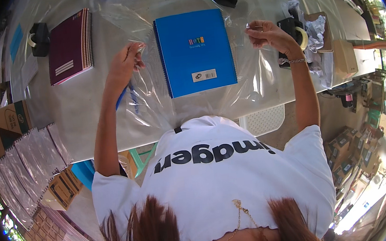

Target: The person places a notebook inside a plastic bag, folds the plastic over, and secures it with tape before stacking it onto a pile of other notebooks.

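Fingers of both hands pinch crinkly clear plastic point(250, 79) around glossy blue spiral notebook point(196, 49).

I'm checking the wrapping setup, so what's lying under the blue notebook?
The blue notebook lies on a clear plastic sheet spread over the grey table. The left hand and right hand pinch the sheet's edges. Anything directly beneath the notebook is covered.
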`<state>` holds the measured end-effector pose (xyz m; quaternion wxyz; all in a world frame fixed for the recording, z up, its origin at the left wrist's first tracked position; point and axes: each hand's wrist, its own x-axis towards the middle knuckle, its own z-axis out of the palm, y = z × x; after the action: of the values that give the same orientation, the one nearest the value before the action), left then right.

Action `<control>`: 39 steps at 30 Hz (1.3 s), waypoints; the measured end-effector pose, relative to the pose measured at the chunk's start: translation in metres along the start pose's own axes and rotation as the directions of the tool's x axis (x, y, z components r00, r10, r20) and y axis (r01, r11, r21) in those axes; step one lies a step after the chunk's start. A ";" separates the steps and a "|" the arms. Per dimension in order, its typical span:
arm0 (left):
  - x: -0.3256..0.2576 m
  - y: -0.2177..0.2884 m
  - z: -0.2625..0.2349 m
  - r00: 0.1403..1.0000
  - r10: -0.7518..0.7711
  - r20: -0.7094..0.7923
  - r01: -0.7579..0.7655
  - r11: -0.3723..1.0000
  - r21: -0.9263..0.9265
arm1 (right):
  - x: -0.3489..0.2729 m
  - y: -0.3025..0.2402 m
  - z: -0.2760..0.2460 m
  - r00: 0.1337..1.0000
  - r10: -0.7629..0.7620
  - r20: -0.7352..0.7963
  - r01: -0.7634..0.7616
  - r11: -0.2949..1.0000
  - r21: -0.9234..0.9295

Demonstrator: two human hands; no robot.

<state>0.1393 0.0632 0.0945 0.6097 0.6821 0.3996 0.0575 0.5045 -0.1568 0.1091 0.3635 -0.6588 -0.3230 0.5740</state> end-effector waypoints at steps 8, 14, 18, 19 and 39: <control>-0.001 0.028 0.019 0.988 0.111 -0.108 -0.090 0.980 0.178 | 0.007 -0.024 0.018 0.994 0.000 0.109 0.012 0.995 -0.103; -0.004 0.020 0.010 0.997 0.021 -0.074 -0.019 1.000 0.016 | 0.002 0.001 0.001 0.999 -0.044 0.014 0.042 0.996 0.083; -0.004 0.015 0.011 0.998 -0.013 -0.068 0.010 0.999 -0.046 | -0.001 -0.003 0.013 0.997 0.037 -0.061 -0.036 0.999 0.010; -0.002 0.014 0.012 0.998 -0.007 -0.063 0.004 0.999 -0.040 | 0.000 -0.003 0.012 0.998 0.047 -0.041 -0.047 0.999 0.000; 0.048 0.007 0.139 0.964 0.156 -0.217 -0.111 0.972 0.206 | 0.065 0.026 0.128 0.981 -0.023 -0.192 0.066 0.973 0.222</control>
<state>0.2536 -0.0157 0.0463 0.4850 0.7518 0.4246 0.1387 0.3864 -0.1018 0.0427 0.4782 -0.6566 -0.2341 0.5343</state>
